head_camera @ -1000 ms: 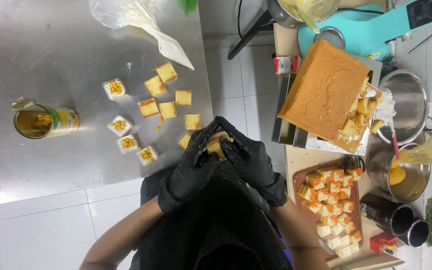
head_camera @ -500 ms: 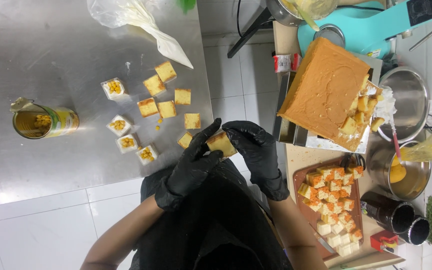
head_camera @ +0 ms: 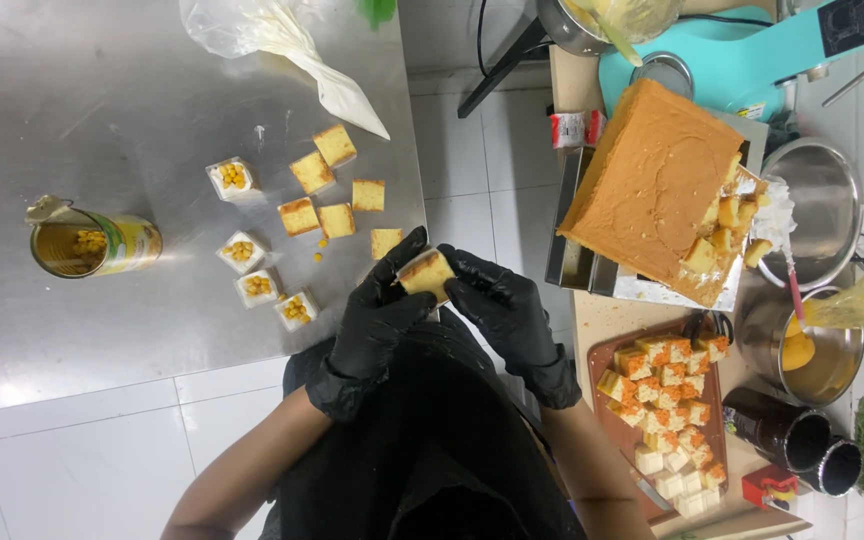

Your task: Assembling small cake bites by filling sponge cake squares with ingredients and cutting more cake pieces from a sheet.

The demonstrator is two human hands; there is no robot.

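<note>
Both hands, black-gloved, left hand (head_camera: 377, 325) and right hand (head_camera: 504, 305), pinch one cake cube (head_camera: 425, 272) between their fingertips, just off the steel bench (head_camera: 102, 110) edge. On the bench an opened corn can (head_camera: 92, 243) (yellow-green label) lies on its side, near a clear piping bag (head_camera: 272, 40). A small red-and-white carton (head_camera: 576, 128) sits by the big cake slab (head_camera: 652, 185).
</note>
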